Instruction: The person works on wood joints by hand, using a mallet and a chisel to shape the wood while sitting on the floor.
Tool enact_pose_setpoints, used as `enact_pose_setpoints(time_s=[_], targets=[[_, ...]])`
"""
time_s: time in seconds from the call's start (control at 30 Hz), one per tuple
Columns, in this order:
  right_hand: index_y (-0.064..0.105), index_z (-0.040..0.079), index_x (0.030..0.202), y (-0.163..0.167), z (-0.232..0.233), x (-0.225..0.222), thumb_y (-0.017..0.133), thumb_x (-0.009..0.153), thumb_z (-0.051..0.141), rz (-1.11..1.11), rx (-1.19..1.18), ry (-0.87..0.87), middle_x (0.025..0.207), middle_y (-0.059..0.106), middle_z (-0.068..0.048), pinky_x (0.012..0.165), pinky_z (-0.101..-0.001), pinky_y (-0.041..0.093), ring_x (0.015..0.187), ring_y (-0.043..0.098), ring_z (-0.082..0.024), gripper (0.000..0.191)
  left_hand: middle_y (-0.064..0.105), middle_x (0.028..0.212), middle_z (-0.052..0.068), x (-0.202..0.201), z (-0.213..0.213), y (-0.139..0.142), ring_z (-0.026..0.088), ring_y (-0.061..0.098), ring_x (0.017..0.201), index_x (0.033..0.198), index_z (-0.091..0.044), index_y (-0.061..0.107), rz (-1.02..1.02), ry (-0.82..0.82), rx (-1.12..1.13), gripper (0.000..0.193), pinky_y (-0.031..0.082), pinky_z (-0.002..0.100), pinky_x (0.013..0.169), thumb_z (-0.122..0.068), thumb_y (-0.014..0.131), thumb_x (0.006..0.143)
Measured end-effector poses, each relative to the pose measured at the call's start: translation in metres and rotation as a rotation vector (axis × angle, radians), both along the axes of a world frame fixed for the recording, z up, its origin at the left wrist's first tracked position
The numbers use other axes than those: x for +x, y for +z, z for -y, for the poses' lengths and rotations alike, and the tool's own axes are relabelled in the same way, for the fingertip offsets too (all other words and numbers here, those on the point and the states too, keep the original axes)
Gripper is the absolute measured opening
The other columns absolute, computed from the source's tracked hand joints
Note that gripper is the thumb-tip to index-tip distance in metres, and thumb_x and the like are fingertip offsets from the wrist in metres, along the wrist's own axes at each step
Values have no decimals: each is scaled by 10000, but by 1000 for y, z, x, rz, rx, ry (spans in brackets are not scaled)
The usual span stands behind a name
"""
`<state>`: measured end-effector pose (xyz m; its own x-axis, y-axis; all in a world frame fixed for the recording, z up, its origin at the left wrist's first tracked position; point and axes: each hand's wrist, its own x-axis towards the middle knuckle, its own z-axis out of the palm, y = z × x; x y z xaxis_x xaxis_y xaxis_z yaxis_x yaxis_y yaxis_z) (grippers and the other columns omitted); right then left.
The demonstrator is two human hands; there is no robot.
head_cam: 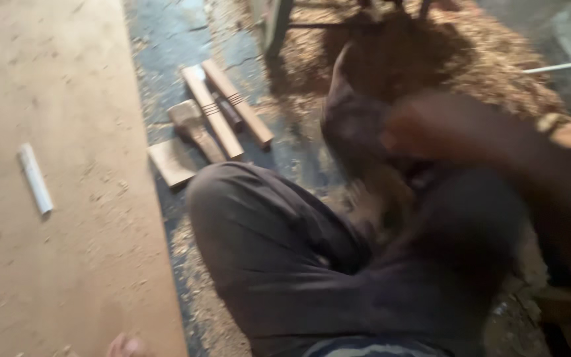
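Nearby, white tube [36, 178] on board [61, 251]

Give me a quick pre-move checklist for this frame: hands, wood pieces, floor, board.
1. Right hand sharp enough to judge its grip: not ok, motion-blurred.
2. Left hand located: cannot tell, it merges with the blur by the knee.
3. Wooden sticks lying flat, apart from the hands: ok.
4. Wooden mallet untouched beside the sticks: ok.
5. Floor footing: not ok, sawdust spread around the legs.
6. Large board flat, only a white tube lying on it: ok.
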<state>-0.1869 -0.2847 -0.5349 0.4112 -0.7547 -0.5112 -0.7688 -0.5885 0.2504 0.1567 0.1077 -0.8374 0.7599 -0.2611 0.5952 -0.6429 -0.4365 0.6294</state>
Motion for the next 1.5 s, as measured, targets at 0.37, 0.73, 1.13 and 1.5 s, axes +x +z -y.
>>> enact_pose_setpoints(time_s=[0.37, 0.73, 1.13, 1.5], targets=[[762, 100, 1127, -125, -209, -223, 622, 949, 654, -124, 394, -505, 962, 761, -103, 793, -410, 553, 856, 713, -257, 598, 569, 728, 141, -133, 135, 160, 384, 573, 708, 703, -34, 523, -41, -662, 429, 438, 446, 506, 646, -369, 758, 860], [747, 142, 1237, -160, -202, -215, 590, 987, 391, 6, 387, -478, 1103, 769, -61, 943, -377, 539, 1017, 702, -226, 386, 683, 741, 149, -57, 30, 135, 280, 656, 709, 849, -15, 746, -809, -860, 636, 280, 524, 411, 661, -288, 716, 906], [741, 183, 1229, -107, -21, 40, 672, 936, 464, 391, 216, 229, 1232, 770, -14, 958, -368, 623, 1058, 773, -199, 412, 389, 1578, 202, -109, -76, 8, 343, 368, 1472, 1496, -104, 412, -255, 507, 921, 978, 299, 659, 1133, -761, 591, 794], [746, 111, 1245, -190, -35, 175, 644, 918, 456, 351, 657, 288, 1201, 788, -87, 951, -406, 593, 1079, 765, -236, 486, 632, 1409, 83, -82, -104, -21, 286, 529, 1357, 1235, -112, 698, -29, 443, 800, 697, 377, 568, 1156, -651, 723, 793]])
